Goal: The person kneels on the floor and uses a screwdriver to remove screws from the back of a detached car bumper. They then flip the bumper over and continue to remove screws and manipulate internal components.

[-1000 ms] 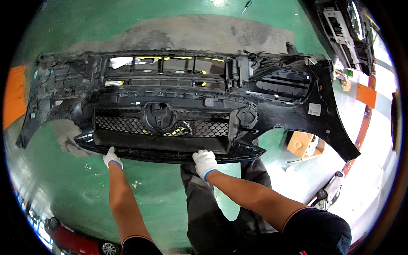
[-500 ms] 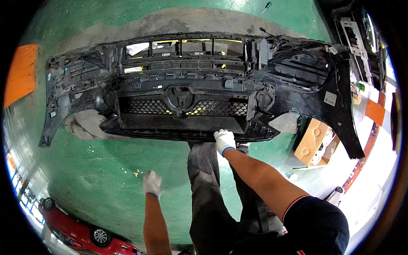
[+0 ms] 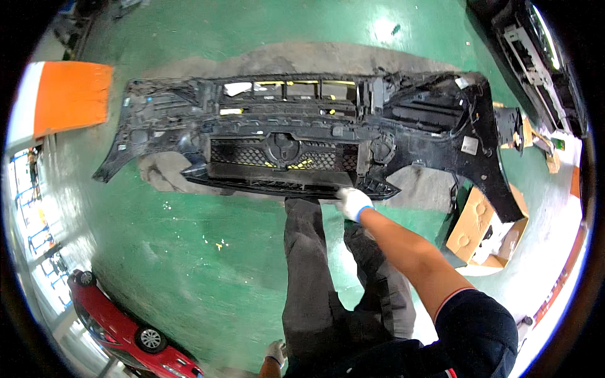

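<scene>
A black car front bumper spans the middle of the view, its mesh grille and round emblem mount on the near side. My right hand, in a white knit glove with a blue cuff, is closed on the bumper's near lower edge, right of centre. Down by my left leg, far from the bumper, hangs my left hand in a similar glove. Its fingers are too small and partly hidden to read, and I see nothing in it.
Beneath the bumper is a grey sheet on the green floor. An open cardboard box stands by the bumper's right end. An orange-and-white panel is at left, a red car at lower left, another dark bumper-like part at upper right.
My left hand has dropped back from the floor side toward my left leg. The view has shifted, so the bumper looks smaller. My right hand stays at its lower edge.
</scene>
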A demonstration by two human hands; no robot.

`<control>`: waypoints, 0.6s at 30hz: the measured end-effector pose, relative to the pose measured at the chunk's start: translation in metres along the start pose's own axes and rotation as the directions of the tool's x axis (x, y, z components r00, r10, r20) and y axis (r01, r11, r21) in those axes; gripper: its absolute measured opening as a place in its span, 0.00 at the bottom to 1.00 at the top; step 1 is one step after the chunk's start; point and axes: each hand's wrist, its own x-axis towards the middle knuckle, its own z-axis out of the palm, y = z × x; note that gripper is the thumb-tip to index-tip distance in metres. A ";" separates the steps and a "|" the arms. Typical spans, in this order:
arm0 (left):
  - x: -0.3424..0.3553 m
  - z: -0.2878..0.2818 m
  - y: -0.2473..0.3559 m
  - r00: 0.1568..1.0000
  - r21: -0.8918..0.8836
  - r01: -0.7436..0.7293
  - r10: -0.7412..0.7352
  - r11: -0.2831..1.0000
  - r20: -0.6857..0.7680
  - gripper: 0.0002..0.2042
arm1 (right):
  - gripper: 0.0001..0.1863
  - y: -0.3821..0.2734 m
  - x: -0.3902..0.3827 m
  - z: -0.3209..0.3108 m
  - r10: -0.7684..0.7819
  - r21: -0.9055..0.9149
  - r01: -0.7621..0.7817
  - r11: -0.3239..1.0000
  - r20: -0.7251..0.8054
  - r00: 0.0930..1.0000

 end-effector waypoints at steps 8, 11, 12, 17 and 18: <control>-0.051 0.022 0.094 0.939 0.066 -0.318 0.305 0.946 0.159 0.13 | 0.21 0.165 -0.217 -0.138 0.543 0.042 -0.547 0.836 -0.210 0.813; -0.051 0.016 0.178 0.919 -0.067 -0.316 0.323 0.946 0.224 0.19 | 0.18 0.192 -0.311 -0.147 0.704 -0.231 -0.714 0.661 -0.137 0.696; -0.040 0.018 0.202 0.914 -0.110 -0.301 0.320 0.947 0.251 0.21 | 0.18 0.215 -0.347 -0.133 0.757 -0.320 -0.737 0.596 -0.082 0.648; -0.043 0.013 0.312 0.850 -0.180 -0.365 0.406 0.913 0.337 0.18 | 0.22 0.143 -0.429 -0.059 0.884 -0.121 -0.886 0.448 -0.093 0.459; -0.056 0.002 0.339 0.827 -0.136 -0.418 0.439 0.898 0.351 0.15 | 0.21 0.093 -0.425 -0.045 0.886 0.014 -0.886 0.464 0.009 0.464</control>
